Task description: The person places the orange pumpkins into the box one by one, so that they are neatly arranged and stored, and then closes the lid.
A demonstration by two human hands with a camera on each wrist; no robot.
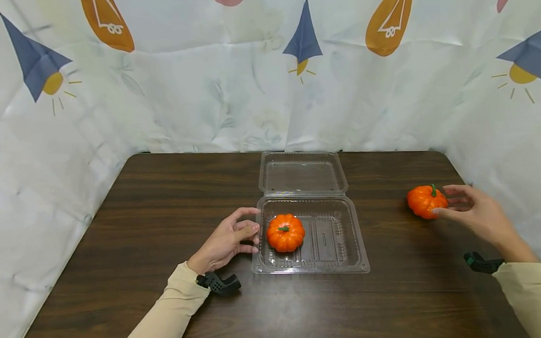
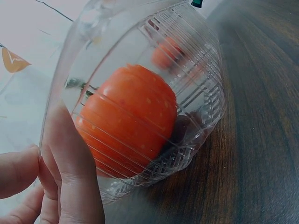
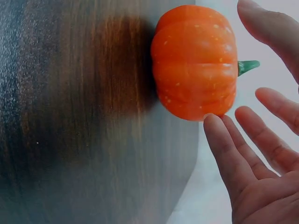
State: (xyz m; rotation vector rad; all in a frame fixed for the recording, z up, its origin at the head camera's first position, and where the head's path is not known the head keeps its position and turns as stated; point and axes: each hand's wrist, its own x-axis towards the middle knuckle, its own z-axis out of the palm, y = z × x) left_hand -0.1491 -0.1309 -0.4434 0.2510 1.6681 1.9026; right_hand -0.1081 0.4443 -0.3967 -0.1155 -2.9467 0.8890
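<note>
A clear plastic clamshell container (image 1: pixel 333 242) lies on the table with its lid (image 1: pixel 301 175) folded back. One small orange toy pumpkin (image 1: pixel 285 236) sits in the left part of its base, green stem up. My left hand (image 1: pixel 228 242) pinches the container's left rim between thumb and fingers, as the left wrist view shows close up. Toward the table's right side stands a second orange pumpkin (image 1: pixel 424 203). Around its right side my right hand (image 1: pixel 480 215) spreads its fingers loosely; in the right wrist view a fingertip (image 3: pixel 212 123) meets the pumpkin's edge, while the thumb (image 3: pixel 261 21) stays apart.
The dark wooden table (image 1: pixel 184 195) has rounded far corners. A pale curtain (image 1: pixel 177 92) printed with lamps and bulbs hangs behind it and along both sides. Each wrist wears a black band (image 1: pixel 219 283).
</note>
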